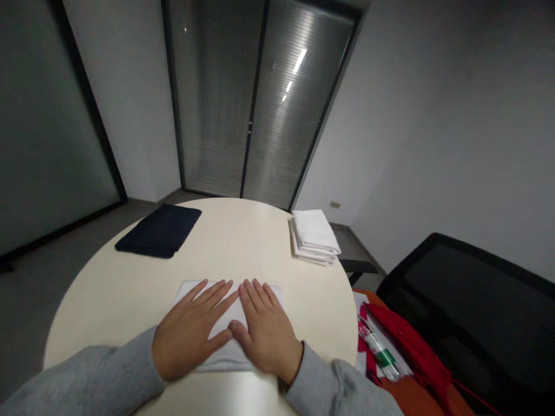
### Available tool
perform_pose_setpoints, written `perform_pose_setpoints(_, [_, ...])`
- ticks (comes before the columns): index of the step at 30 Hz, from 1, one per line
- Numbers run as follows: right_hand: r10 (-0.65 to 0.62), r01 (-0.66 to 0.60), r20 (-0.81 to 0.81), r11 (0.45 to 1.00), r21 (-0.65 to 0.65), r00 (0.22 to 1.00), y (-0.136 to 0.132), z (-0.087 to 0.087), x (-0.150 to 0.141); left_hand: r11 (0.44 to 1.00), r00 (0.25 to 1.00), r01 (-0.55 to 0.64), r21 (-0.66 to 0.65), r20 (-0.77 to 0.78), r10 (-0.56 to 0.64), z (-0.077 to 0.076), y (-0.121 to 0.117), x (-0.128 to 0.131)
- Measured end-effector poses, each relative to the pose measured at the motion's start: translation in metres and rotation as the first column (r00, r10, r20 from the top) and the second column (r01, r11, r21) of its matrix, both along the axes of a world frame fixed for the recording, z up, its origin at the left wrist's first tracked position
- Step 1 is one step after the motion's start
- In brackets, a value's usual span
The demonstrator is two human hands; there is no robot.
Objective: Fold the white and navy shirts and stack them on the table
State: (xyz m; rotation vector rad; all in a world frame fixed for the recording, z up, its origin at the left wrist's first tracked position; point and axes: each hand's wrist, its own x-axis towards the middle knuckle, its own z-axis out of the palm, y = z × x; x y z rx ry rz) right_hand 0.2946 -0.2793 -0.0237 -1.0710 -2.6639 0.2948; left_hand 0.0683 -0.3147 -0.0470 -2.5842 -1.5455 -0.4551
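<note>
A folded white cloth (229,361) lies flat on the round table near its front edge. My left hand (193,329) rests palm down on its left part, fingers stretched out and spread. On the right part lies my right hand (264,329), also flat, with its fingers straight and the thumb out to the left. The two thumbs nearly meet over the middle of the cloth. Both hands cover much of it, so its folds are partly hidden.
A folded dark navy cloth (160,230) lies at the table's back left. At the back right sits a stack of folded white cloths (314,236). Beyond the pale table's (243,242) right edge stands a black mesh chair (468,312) holding a plastic bottle (381,353) and red fabric (411,338).
</note>
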Motion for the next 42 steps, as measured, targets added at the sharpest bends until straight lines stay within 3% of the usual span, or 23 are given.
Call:
perform_pose_setpoints(7, [0.000, -0.008, 0.081, 0.996, 0.091, 0.997, -0.003, -0.002, 0.008, 0.998, 0.997, -0.069, 0.015, -0.025, 0.069, 0.002, -0.020, -0.032])
perform_pose_setpoints(15, [-0.021, -0.009, 0.127, 0.972, 0.236, 0.992, -0.022, -0.013, 0.038, 0.990, 0.989, -0.136, 0.022, -0.056, 0.137, 0.000, -0.046, -0.056])
perform_pose_setpoints(19, [-0.052, 0.009, 0.120, 0.944, 0.331, 0.991, -0.036, -0.014, 0.045, 0.993, 0.995, -0.039, 0.112, -0.082, 0.049, 0.011, -0.057, -0.041])
perform_pose_setpoints(25, [0.103, -0.139, 0.121, 0.928, 0.344, 0.987, -0.049, -0.003, 0.038, 0.981, 0.987, 0.125, 0.149, -0.117, -0.108, 0.022, -0.063, -0.005])
perform_pose_setpoints(33, [0.152, -0.114, -0.023, 0.828, 0.548, 0.988, -0.057, -0.029, 0.034, 0.949, 0.975, 0.214, 0.232, -0.113, -0.192, 0.015, -0.061, -0.006])
perform_pose_setpoints(35, [0.166, -0.131, -0.028, 0.862, 0.491, 0.986, -0.057, -0.016, 0.033, 0.946, 0.975, 0.219, 0.240, -0.088, -0.203, 0.018, -0.062, -0.004])
perform_pose_setpoints(38, [0.151, -0.141, -0.031, 0.969, 0.204, 0.988, -0.044, 0.024, 0.028, 0.948, 0.974, 0.225, 0.226, -0.067, -0.215, 0.025, -0.061, -0.002])
perform_pose_setpoints(40, [0.082, -0.080, -0.037, 0.995, 0.061, 0.996, -0.022, 0.050, 0.021, 0.953, 0.976, 0.219, 0.211, -0.060, -0.211, 0.031, -0.059, -0.002])
perform_pose_setpoints(42, [0.032, -0.031, 0.025, 0.998, -0.055, 0.999, 0.008, 0.065, 0.011, 0.957, 0.976, 0.220, 0.191, -0.050, -0.214, 0.036, -0.057, -0.003])
